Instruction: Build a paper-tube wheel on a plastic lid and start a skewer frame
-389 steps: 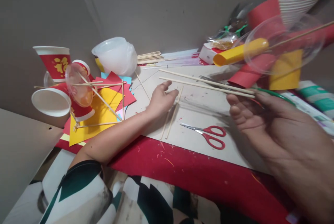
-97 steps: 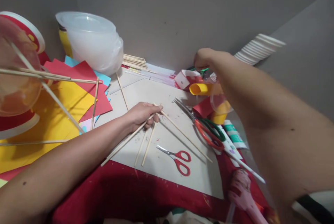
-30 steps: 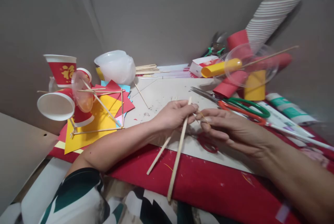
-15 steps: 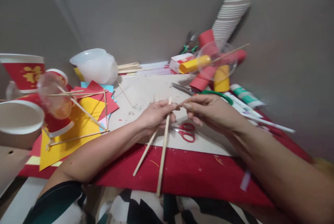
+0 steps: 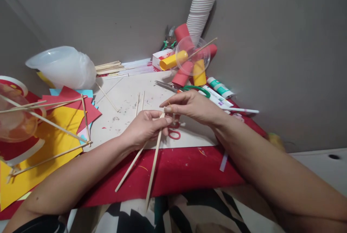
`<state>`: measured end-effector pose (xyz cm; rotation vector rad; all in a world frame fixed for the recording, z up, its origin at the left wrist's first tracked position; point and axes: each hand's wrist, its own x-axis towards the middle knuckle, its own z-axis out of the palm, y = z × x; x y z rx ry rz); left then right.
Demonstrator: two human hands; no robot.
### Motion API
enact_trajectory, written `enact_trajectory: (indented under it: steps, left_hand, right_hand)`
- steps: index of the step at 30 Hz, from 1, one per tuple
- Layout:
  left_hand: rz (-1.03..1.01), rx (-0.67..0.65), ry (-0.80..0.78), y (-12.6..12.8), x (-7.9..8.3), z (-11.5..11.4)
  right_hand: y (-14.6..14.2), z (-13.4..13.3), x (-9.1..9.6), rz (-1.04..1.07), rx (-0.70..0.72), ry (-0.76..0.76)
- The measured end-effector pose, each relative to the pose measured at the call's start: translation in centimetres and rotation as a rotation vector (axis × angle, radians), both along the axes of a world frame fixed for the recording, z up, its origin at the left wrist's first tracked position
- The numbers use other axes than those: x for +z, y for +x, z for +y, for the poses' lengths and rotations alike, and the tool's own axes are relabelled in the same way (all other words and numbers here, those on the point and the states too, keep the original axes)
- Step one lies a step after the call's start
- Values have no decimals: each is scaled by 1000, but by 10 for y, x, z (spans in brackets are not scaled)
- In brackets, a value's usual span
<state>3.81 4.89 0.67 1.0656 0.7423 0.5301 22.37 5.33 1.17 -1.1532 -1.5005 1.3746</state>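
Observation:
My left hand (image 5: 145,128) is closed round wooden sticks. One light wooden stick (image 5: 154,166) slants down from the thumb toward my lap, and a second stick (image 5: 130,171) passes under the fingers. At the upper end of the first stick, my right hand (image 5: 193,107) pinches with thumb and forefinger. A thin yellow band (image 5: 169,103) shows at those fingers, partly hidden. Below the right hand lie red-handled scissors (image 5: 174,134), mostly covered. Two thin stick ends (image 5: 142,99) stick out beyond the left hand.
On the left, a stick frame (image 5: 86,117) rests over coloured paper (image 5: 65,121) beside red cups. Behind stand a translucent plastic bowl (image 5: 61,63) and a bundle of sticks (image 5: 108,67). Green-handled scissors (image 5: 196,88), a paper-tube pinwheel (image 5: 187,70) and stacked cups (image 5: 200,12) occupy the back right.
The view has turned to the right, so everything sits further left. My right hand has come closer to the left, its fingertips now at the stick's upper end.

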Motion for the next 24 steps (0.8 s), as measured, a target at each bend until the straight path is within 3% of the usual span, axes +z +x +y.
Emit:
enact_trajectory:
  steps: [10,19,24]
  left_hand:
    - [61,75,-151,5,8,-15]
    - [53,86,-250,7,10,-18]
    - [143,-59,-20,2,5,-7]
  right_hand:
    - [6,-2,7,-50,197,-47]
    - [12,-5,7,-44,225,-77]
    - [13,-5,8,24,157,-68]
